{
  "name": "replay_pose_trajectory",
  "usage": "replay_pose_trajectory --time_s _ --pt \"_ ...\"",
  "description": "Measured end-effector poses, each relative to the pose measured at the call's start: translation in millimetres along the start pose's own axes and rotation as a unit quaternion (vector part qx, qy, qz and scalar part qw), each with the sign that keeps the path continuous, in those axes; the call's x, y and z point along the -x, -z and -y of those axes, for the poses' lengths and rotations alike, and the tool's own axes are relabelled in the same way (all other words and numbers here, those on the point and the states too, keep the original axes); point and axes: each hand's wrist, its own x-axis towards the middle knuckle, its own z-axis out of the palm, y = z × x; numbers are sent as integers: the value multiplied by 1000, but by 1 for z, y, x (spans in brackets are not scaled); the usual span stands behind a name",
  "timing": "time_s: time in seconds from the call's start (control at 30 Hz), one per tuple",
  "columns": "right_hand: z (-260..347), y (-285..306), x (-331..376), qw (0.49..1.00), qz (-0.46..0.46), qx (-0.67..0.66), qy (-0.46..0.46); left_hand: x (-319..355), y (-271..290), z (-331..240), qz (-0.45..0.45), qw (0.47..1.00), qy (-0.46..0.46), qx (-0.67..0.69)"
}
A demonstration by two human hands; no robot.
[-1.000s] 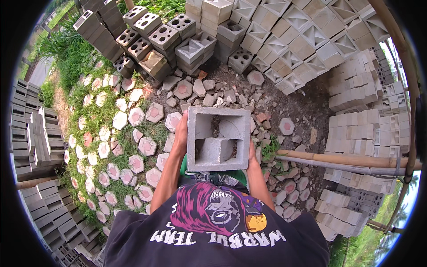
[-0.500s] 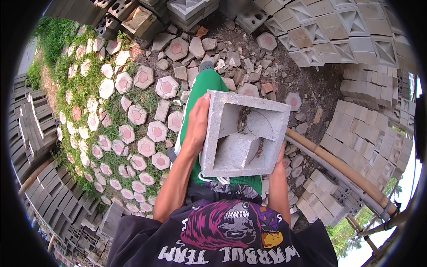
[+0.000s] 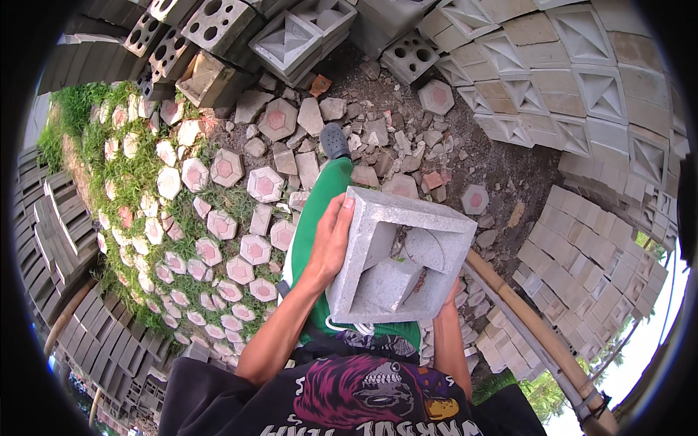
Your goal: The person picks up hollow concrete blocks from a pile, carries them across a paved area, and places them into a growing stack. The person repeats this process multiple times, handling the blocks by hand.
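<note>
left hand, half-curled, clasps a grey block; right hand, mostly hidden, grips its right side.

- The left forearm is bare and slants forward and inward from the lower part of the view.
- The left wrist runs nearly in line with it.
- The left hand shows its back, fingers pointing forward and pressed in a firm hold.
- The right forearm points more nearly straight ahead, with less of it showing.
- The right hand is mostly hidden, its finger positions unclear.
- The hands face each other, well apart, the left slightly further forward.
- One leg extends forward.
</note>
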Motion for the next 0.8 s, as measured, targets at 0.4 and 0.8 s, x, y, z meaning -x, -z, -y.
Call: replay_pose_trajectory --time_s 0.4,0.8 --pt "91 -140 -108 999 -37 -9 5 -91 -7 -147 -5 999 -44 -8" --pt "186 -217 -188 998 -36 38 -22 -156 -44 -237 -34 999 -35 -13"
